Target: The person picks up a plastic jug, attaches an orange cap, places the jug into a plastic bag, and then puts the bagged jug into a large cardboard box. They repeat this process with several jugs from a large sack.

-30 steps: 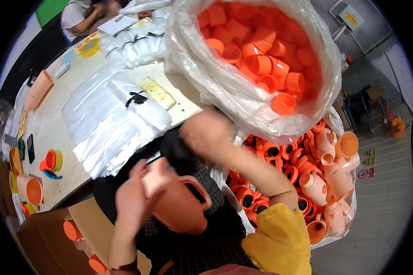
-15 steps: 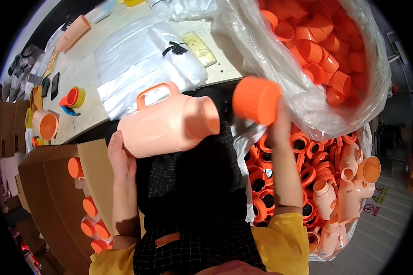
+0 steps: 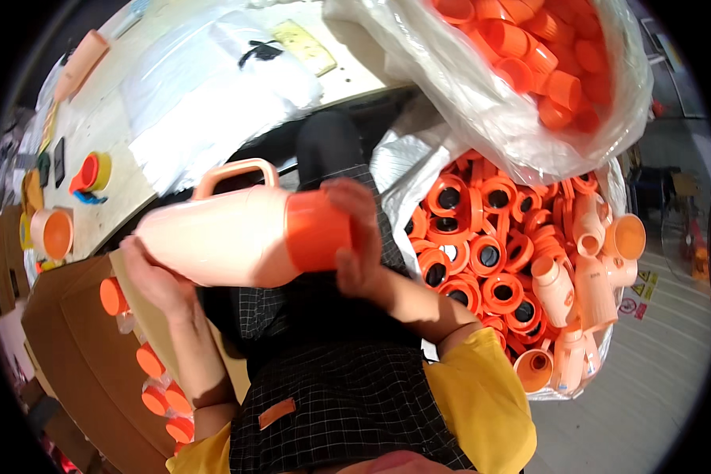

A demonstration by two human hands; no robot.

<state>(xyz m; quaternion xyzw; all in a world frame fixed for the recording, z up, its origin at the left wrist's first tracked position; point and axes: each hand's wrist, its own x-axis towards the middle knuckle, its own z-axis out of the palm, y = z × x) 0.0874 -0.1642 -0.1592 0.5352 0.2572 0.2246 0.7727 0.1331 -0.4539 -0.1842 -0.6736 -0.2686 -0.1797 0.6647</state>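
A peach-pink vacuum flask shell (image 3: 221, 237) with a loop handle lies sideways over my lap. My left hand (image 3: 159, 276) is closed round its base end. At the other end an orange-red ribbed cup lid (image 3: 320, 231) sits over the flask's neck, and the fingers of my right hand (image 3: 359, 237) are wrapped round that lid. The neck is hidden under it. Whether the lid is screwed tight I cannot tell.
A clear plastic bag (image 3: 482, 142) of orange cup lids (image 3: 565, 88) is at upper right. Below it, a sack holds orange rings (image 3: 502, 292) and pink flasks (image 3: 553, 292). At left is a cardboard box (image 3: 79, 347) with orange-capped bottles. A table (image 3: 118, 150) bears plastic sheets (image 3: 221, 103).
My right hand has brought the orange lid leftward onto the flask's neck. The flask and my left hand have shifted left, and the whole view has moved a little.
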